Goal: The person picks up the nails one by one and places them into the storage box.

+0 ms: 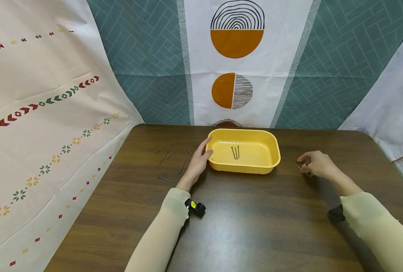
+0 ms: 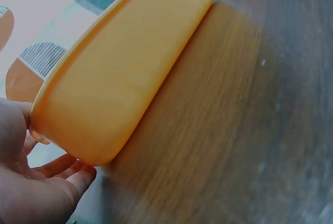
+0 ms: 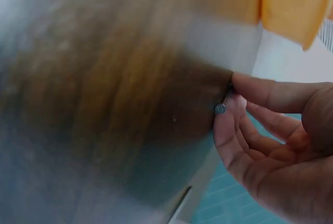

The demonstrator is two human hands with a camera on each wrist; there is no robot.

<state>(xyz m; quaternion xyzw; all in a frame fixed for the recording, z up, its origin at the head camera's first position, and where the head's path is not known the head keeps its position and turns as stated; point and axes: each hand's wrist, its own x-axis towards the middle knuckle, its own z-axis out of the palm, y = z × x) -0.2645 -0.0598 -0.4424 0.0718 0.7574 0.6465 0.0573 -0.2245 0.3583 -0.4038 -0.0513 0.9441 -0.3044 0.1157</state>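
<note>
A yellow plastic tray (image 1: 243,167) stands near the back of the table, with three nails (image 1: 236,152) lying inside it. My left hand (image 1: 197,162) holds the tray's left end, thumb and fingers at the rim and outer wall. In the left wrist view, fingertips rest low against the wall. To the right of the tray, my right hand (image 1: 315,164) is low over the table. Its thumb and fingers pinch a nail (image 3: 220,108), whose round head shows in the right wrist view. Another nail (image 3: 180,204) lies on the table close to that hand.
Several loose nails (image 1: 166,178) lie scattered left of the tray, one partly behind my left hand. The brown wooden table (image 1: 249,219) ends at a patterned cloth (image 1: 157,94) hanging behind it. Pale cloth (image 1: 86,151) drapes along the left side.
</note>
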